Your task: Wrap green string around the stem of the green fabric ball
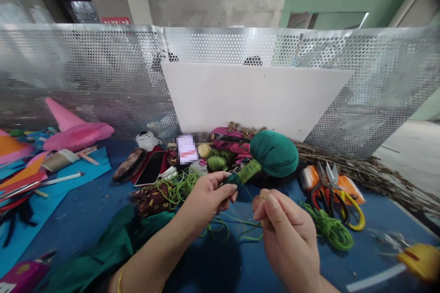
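Note:
My left hand (pixel 220 192) pinches the dark green gathered cloth end of a stuffed green ball (pixel 274 153). Light green cord is wound round the neck (pixel 250 171) between the ball and my fingers, and the ball leans up to the right. A thin strand runs from the neck toward my right hand (pixel 285 229), whose thumb and fingers are pressed together lower right of it. What lies between those fingertips is too small to name. Loose green cord (pixel 220 229) lies below and between the hands.
Scissors (pixel 332 192) and a green cord bundle (pixel 335 233) lie right. A phone (pixel 150 168), tangled green cord (pixel 178 187) and green cloth (pixel 113 242) lie left. Pink felt (pixel 79 132) is far left. A white board (pixel 254 96) leans on the perforated metal screen (pixel 85 64).

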A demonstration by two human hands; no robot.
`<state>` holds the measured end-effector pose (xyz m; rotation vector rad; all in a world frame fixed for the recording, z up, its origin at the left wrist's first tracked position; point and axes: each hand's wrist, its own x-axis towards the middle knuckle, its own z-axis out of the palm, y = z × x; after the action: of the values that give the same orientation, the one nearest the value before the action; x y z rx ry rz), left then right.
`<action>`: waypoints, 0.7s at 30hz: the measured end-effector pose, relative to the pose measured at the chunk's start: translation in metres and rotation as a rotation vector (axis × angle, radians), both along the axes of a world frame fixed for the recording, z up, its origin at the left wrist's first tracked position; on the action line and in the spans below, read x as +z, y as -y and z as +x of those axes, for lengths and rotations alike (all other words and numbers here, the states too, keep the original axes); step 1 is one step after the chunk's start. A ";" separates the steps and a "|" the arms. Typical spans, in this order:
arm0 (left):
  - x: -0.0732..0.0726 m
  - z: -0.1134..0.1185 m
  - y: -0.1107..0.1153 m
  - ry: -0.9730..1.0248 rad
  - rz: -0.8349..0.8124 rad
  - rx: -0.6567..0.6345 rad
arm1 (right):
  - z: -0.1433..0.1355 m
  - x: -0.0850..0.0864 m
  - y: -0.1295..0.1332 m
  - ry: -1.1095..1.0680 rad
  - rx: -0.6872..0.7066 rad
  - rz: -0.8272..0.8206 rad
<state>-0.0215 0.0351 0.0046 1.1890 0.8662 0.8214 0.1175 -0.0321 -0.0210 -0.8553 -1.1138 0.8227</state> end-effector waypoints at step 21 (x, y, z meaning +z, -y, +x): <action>0.001 0.001 0.009 -0.875 0.679 0.092 | 0.042 0.043 -0.004 0.628 0.064 0.226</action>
<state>-0.0201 0.0262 0.0053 2.2014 1.4050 0.6723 0.1591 -0.0277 0.0221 -0.9133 -1.7552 0.4676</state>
